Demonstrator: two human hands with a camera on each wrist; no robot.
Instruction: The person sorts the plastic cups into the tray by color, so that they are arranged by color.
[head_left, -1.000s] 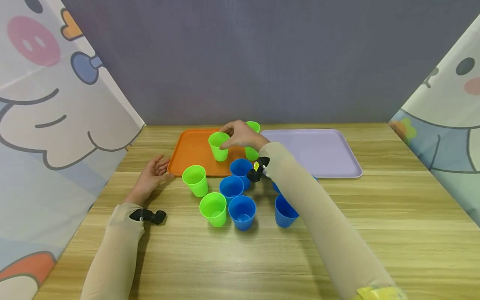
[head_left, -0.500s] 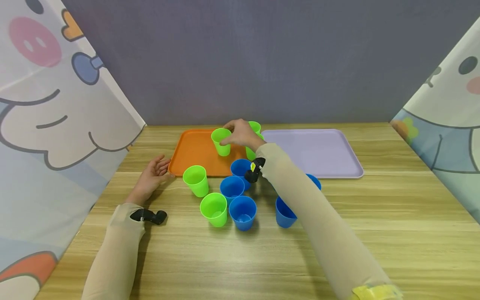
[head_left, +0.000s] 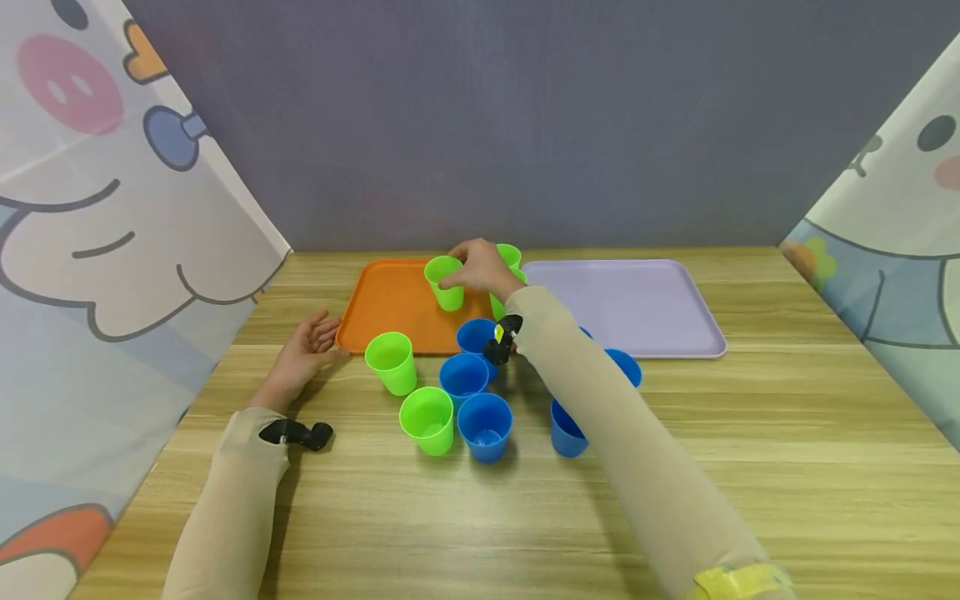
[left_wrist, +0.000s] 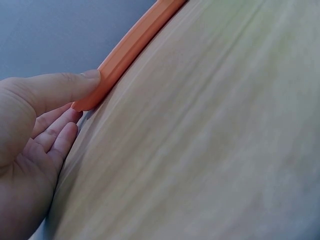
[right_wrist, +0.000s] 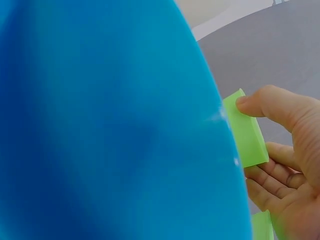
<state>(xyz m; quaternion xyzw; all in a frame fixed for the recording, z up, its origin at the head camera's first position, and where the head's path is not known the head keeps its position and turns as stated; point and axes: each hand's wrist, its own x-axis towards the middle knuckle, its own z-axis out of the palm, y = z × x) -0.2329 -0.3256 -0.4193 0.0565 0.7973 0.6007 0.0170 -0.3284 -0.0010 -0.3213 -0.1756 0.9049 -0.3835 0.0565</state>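
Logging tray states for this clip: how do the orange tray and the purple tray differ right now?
The orange tray has a green cup on it, gripped by the right hand; the purple tray carries no cups. The left hand touches the orange tray's near corner, thumb on its rim; no hand touches the purple tray. The orange tray lies left, the purple one right. Both are flat, rimmed, rounded rectangles lying side by side on the wooden table.
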